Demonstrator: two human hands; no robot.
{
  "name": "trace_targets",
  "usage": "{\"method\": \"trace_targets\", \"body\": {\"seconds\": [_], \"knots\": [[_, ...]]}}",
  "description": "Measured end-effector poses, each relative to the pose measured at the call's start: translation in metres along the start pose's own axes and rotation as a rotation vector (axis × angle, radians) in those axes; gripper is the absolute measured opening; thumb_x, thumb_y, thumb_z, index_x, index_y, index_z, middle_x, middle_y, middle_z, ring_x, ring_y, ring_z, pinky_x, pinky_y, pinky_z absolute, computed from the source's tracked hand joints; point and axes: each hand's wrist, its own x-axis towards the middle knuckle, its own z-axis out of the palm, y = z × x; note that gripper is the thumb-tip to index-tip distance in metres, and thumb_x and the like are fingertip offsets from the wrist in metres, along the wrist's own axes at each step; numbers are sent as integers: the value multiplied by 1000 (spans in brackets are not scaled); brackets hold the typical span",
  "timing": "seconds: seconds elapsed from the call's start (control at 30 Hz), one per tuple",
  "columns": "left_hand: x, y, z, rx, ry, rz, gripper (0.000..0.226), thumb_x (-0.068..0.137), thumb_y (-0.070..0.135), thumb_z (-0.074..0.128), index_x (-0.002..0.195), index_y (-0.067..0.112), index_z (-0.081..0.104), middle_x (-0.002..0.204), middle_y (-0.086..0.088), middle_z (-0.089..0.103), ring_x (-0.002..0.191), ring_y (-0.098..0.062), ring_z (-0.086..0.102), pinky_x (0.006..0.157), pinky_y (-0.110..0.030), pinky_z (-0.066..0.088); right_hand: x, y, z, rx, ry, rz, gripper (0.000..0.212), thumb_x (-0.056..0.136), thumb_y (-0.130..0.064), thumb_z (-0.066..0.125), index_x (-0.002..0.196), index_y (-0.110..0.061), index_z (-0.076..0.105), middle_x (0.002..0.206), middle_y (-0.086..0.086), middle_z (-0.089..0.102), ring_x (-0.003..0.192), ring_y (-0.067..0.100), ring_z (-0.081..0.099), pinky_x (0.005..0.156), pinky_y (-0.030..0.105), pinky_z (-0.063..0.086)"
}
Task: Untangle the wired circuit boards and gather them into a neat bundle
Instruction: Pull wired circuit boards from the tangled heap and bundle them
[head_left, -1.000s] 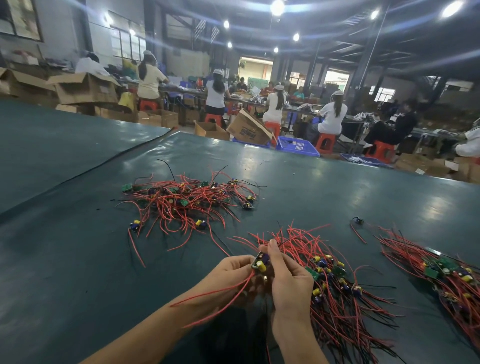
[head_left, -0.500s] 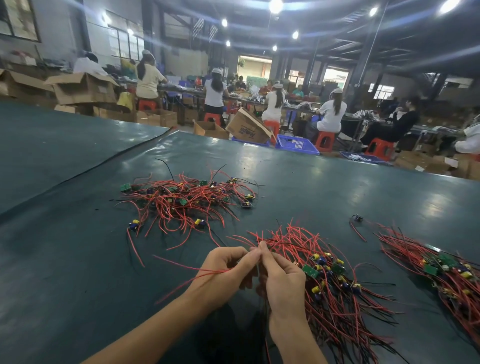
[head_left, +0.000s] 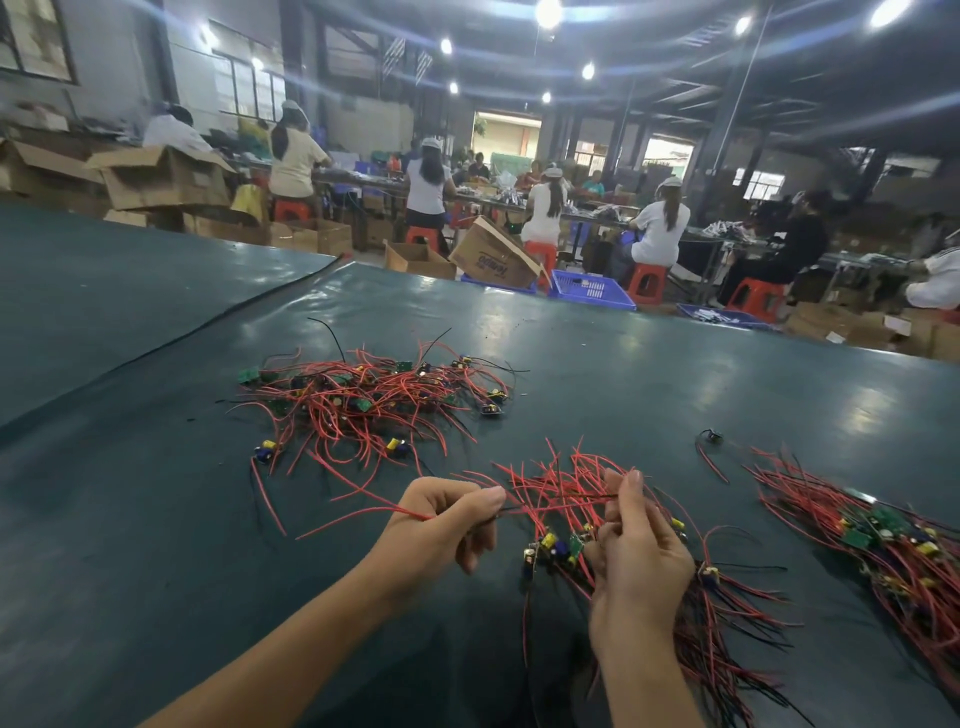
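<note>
Wired circuit boards (head_left: 558, 552) just nearer than the tangled pile (head_left: 363, 400) — likely light, floppy leads, fragile joints. Left hand (head_left: 447, 525) pinches one red wire, right hand (head_left: 639, 556) grips the bundle — best held by the wires close to the boards.

Three heaps of wired circuit boards lie on the table (head_left: 156, 519): a far heap (head_left: 363, 400) left of centre, a near heap (head_left: 561, 483) at lower centre, a third heap (head_left: 893, 545) at the right edge. One single board (head_left: 709, 435) lies apart. Two blue crates (head_left: 592, 288) (head_left: 722, 315) stand beyond.
</note>
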Motion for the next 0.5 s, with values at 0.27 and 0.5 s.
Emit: {"method": "trace_targets", "body": {"seconds": [0.27, 0.5], "knots": [[1, -2, 3, -104, -4, -64, 34, 86, 36, 63, 58, 19, 70, 50, 0, 54, 45, -12, 46, 48, -21, 38, -43, 18, 23, -244, -513, -61, 43, 83, -45, 59, 65, -9, 75, 56, 9, 58, 53, 17, 52, 54, 26, 45], [-1, -1, 0, -129, -19, -127, 35, 84, 31, 57, 54, 16, 68, 49, -1, 51, 43, -12, 44, 46, -18, 38, -37, 20, 19, -331, -412, -154, 49, 100, -30, 46, 65, -18, 77, 64, -3, 71, 60, 9, 64, 62, 18, 48]]}}
